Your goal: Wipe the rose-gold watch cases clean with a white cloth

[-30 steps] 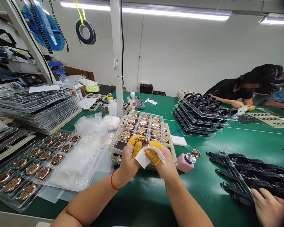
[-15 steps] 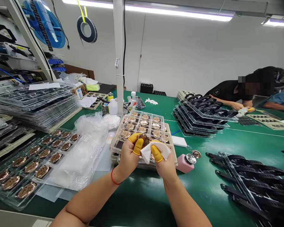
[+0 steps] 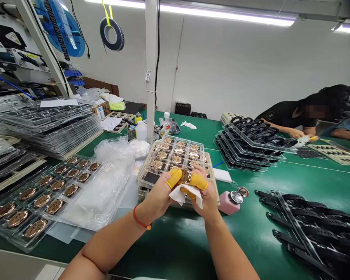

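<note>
Both my hands are raised over the front edge of a beige tray (image 3: 175, 163) of copper-coloured metal parts. My left hand (image 3: 157, 198) and my right hand (image 3: 204, 190) wear yellow finger cots. Together they pinch a round copper-coloured part (image 3: 185, 177) between their fingertips. A white cloth (image 3: 186, 194) is bunched beneath it, held by both hands and covering the part's lower edge. The part's back face is hidden by my fingers.
A pink dispenser bottle (image 3: 231, 203) stands to my right, beyond it black watch straps in a transparent tray (image 3: 306, 217). Left lie transparent trays of copper parts (image 3: 46, 194) and a plastic bag (image 3: 105, 182). A co-worker (image 3: 288, 116) works at the far right.
The cloth has shifted down beneath the part, and my hands have drawn closer together. A hand at the lower right one second ago is gone from view.
</note>
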`<state>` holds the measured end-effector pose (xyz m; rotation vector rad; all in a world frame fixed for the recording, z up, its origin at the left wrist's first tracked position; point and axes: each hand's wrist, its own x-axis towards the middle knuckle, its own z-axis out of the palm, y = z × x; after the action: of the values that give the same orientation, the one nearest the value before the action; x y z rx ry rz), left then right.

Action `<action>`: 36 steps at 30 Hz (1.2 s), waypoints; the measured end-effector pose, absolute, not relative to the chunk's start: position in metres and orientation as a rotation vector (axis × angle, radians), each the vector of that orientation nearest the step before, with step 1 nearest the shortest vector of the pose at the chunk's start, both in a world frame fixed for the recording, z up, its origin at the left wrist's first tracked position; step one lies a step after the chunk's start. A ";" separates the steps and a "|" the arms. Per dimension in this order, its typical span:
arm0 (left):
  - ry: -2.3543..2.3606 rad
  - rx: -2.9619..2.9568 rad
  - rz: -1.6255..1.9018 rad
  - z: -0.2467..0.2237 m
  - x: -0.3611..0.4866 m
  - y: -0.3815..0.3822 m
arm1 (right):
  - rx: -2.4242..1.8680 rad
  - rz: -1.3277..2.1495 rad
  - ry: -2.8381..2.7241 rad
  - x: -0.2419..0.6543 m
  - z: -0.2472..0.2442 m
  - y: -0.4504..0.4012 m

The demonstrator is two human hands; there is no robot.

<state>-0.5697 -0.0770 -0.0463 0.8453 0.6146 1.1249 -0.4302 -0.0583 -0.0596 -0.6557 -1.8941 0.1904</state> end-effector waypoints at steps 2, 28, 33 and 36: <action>0.624 0.841 1.098 -0.045 -0.571 -0.077 | -0.647 0.148 -1.904 -0.426 -0.058 -0.053; 1.548 1.781 1.133 -0.031 -0.638 -0.053 | -1.032 0.785 -1.345 -0.397 -0.056 -0.048; 1.740 2.015 0.650 -0.038 -0.656 -0.036 | -1.005 1.112 -1.140 -0.395 -0.050 -0.041; 1.702 2.064 0.527 -0.045 -0.657 -0.030 | -1.019 1.137 -1.101 -0.397 -0.046 -0.042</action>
<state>-0.6572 -0.0300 -0.0447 2.0639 1.7017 0.5273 -0.3973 -0.0419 -0.0464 -1.0192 -1.1013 1.1373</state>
